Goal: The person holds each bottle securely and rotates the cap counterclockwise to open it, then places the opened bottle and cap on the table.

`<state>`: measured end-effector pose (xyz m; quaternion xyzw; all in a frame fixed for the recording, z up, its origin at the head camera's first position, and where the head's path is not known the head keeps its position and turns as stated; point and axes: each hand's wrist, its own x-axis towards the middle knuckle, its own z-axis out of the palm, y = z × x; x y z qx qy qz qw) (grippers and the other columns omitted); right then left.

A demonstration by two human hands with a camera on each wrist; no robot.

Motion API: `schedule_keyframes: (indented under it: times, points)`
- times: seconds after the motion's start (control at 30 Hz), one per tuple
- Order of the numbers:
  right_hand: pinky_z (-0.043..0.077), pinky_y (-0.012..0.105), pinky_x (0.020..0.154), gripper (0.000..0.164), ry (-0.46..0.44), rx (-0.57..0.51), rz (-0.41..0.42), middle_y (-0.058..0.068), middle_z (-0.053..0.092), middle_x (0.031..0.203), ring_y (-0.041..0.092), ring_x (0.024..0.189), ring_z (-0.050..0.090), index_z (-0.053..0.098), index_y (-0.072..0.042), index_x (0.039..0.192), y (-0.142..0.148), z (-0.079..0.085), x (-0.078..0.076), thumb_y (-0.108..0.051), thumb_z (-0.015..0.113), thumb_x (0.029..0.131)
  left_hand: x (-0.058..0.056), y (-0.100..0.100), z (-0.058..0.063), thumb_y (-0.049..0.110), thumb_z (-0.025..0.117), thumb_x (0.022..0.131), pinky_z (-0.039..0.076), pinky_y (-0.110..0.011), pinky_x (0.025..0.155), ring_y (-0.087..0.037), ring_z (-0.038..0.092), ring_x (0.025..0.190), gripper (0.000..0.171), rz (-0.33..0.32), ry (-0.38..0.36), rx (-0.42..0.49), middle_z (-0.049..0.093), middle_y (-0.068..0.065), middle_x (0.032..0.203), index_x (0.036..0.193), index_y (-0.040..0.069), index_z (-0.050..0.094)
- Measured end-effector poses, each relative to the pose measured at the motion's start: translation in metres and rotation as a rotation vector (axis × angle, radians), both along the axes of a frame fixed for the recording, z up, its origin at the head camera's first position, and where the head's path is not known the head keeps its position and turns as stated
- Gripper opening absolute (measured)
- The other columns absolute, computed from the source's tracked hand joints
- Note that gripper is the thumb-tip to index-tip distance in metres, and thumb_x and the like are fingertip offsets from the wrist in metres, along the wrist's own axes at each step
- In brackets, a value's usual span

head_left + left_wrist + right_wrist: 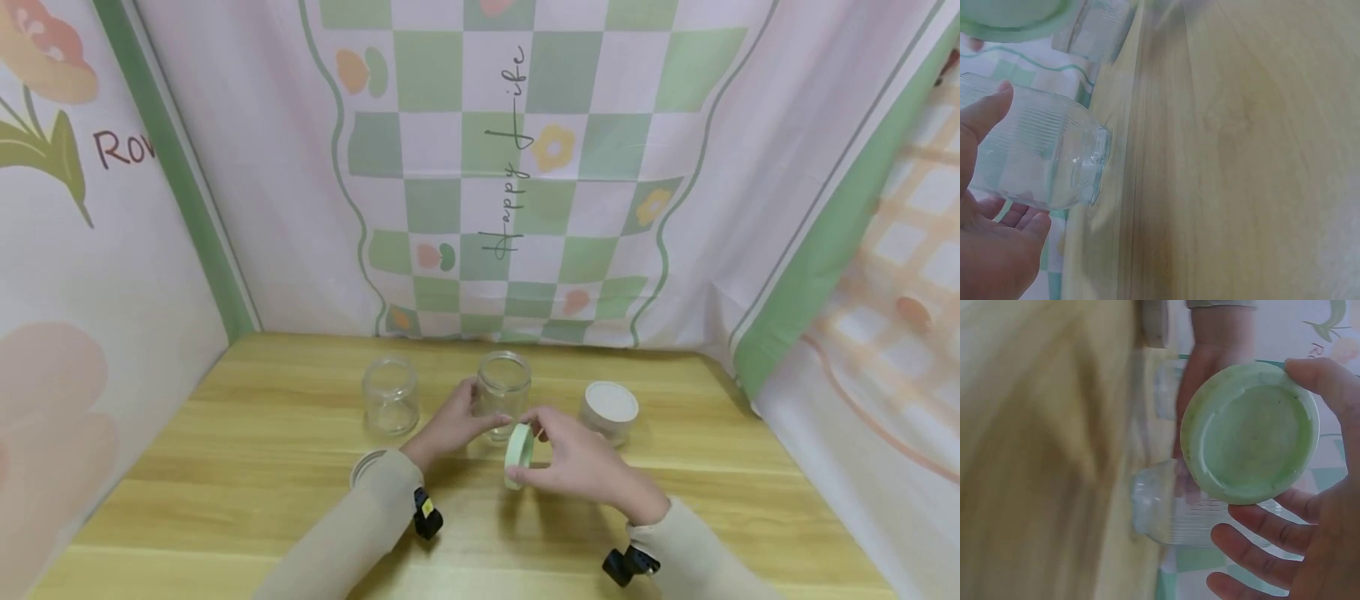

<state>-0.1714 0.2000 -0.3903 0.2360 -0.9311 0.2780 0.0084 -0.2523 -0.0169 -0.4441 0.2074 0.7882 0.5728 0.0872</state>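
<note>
A left hand (452, 427) around a glass jar (504, 395), a right hand (583, 463) pinching a green lid (517, 458).
Head view: the glass jar stands upright and uncovered on the wooden table (225, 467), between a second jar (391, 402) to its left and a white-topped jar (609, 410) to its right; the green lid is tipped on edge before its lower part. Left wrist view: thumb and curled fingers lie on opposite sides of the glass jar; smooth glass calls, I judge, for a light, low hold that keeps the base flat. Right wrist view: thumb and fingertips pinch the green lid by its rim, the other fingers spread, its hollow side towards the palm; this rim hold seems sound, and turning it slowly, edge clear of the glass, should avoid knocks.
</note>
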Motion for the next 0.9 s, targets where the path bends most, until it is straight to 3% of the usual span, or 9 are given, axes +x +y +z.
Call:
schedule_keyframes:
  times: [0.23, 0.47, 0.63, 0.9]
  points:
    - [0.055, 0.039, 0.08, 0.078, -0.037, 0.016, 0.035, 0.0, 0.062, 0.116, 0.02, 0.102, 0.059, 0.056, -0.009, 0.128, -0.003, -0.014, -0.002, -0.063, 0.079, 0.076, 0.0, -0.001, 0.002, 0.04, 0.074, 0.092, 0.029, -0.057, 0.115, -0.039, 0.032, 0.142, 0.084, -0.002, -0.014, 0.002, 0.032, -0.02, 0.155, 0.153, 0.004, 0.029]
    - [0.055, 0.035, 0.08, 0.079, -0.078, -0.001, 0.103, 0.006, 0.062, 0.119, 0.019, 0.098, 0.062, 0.052, -0.005, 0.129, -0.003, -0.027, -0.005, -0.057, 0.08, 0.077, -0.001, 0.001, 0.001, 0.028, 0.074, 0.093, 0.028, -0.061, 0.114, -0.043, 0.032, 0.142, 0.079, 0.011, -0.024, 0.022, 0.032, -0.024, 0.154, 0.152, 0.0, 0.028]
    - [0.055, 0.033, 0.079, 0.084, -0.104, -0.03, 0.149, 0.005, 0.061, 0.117, 0.017, 0.096, 0.061, 0.049, -0.001, 0.135, -0.003, -0.031, -0.005, -0.052, 0.083, 0.077, 0.0, 0.001, 0.001, 0.033, 0.074, 0.093, 0.029, -0.06, 0.114, -0.039, 0.032, 0.142, 0.081, 0.005, -0.018, 0.016, 0.034, -0.019, 0.154, 0.152, 0.003, 0.029]
    - [0.052, 0.045, 0.093, 0.09, -0.077, 0.088, 0.201, 0.006, 0.059, 0.127, 0.022, 0.112, 0.058, 0.051, -0.001, 0.142, -0.003, -0.04, -0.005, -0.055, 0.081, 0.077, 0.001, 0.0, 0.002, 0.039, 0.075, 0.091, 0.031, -0.054, 0.115, -0.035, 0.035, 0.142, 0.083, 0.008, -0.003, -0.016, 0.036, -0.017, 0.154, 0.153, 0.005, 0.03]
